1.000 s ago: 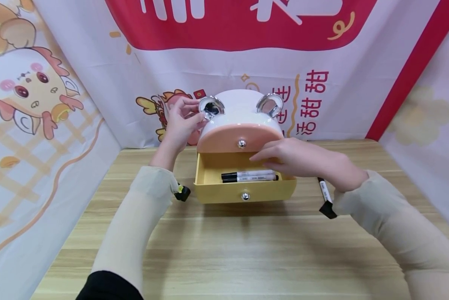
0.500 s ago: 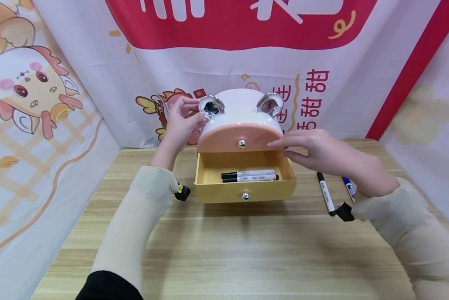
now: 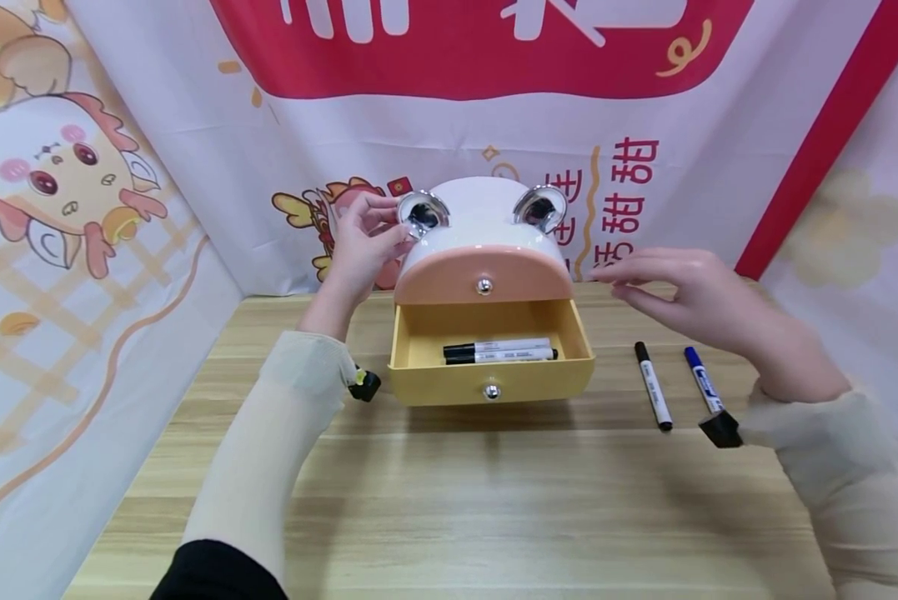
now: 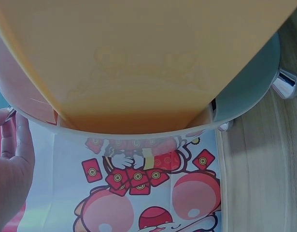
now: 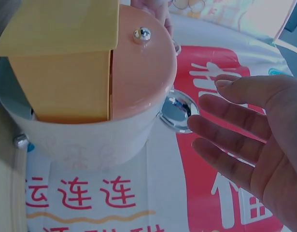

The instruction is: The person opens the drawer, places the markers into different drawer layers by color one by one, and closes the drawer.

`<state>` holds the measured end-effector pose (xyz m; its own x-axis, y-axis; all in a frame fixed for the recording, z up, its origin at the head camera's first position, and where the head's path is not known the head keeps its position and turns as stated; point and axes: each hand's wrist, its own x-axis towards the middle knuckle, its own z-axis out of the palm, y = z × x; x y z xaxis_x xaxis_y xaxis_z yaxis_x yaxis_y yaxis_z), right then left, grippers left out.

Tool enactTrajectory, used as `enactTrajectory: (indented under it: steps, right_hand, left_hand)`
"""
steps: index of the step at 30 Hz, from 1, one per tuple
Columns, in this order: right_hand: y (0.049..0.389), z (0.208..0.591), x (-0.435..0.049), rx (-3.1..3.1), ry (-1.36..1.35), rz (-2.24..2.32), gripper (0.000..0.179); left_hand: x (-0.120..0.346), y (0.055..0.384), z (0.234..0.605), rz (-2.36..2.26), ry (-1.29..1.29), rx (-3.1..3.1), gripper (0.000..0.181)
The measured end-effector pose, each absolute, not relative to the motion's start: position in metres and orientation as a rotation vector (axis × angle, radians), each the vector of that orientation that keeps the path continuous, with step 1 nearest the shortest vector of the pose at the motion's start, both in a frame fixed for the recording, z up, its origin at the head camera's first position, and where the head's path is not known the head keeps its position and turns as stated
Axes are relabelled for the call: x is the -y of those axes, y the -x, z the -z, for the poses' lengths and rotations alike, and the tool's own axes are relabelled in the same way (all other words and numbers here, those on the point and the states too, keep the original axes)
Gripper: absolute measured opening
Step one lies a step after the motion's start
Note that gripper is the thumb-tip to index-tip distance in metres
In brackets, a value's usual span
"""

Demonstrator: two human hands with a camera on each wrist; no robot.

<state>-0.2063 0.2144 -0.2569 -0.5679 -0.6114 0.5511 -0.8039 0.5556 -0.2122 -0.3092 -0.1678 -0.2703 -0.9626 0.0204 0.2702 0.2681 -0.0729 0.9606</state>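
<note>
Markers, white with black caps: two lie inside the open yellow drawer.
We count two outside, black-capped marker and blue-capped marker, on wooden desk; left hand pinching silver ring of domed white cabinet, right hand empty.

A wood-grain table bears a drawer cabinet, black-capped marker and blue-capped marker

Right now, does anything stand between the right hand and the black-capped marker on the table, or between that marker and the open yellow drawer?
Nothing visible blocks the right hand from the marker. Toward the yellow drawer lies only tabletop, then the drawer's side wall, probably needing a lift over.
</note>
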Motion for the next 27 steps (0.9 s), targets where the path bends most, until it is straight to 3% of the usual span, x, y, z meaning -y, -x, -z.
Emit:
enactTrajectory:
  steps: [12,27]
  right_hand:
    - [0.21,0.292,-0.239,2.719,-0.823,-0.729,0.033]
    - [0.224,0.34,-0.266,2.973,-0.551,-0.814,0.031]
  left_hand:
    - [0.168,0.31,0.27,2.164,0.31,2.019,0.031]
    - [0.169,0.311,0.271,2.15,0.305,2.04,0.03]
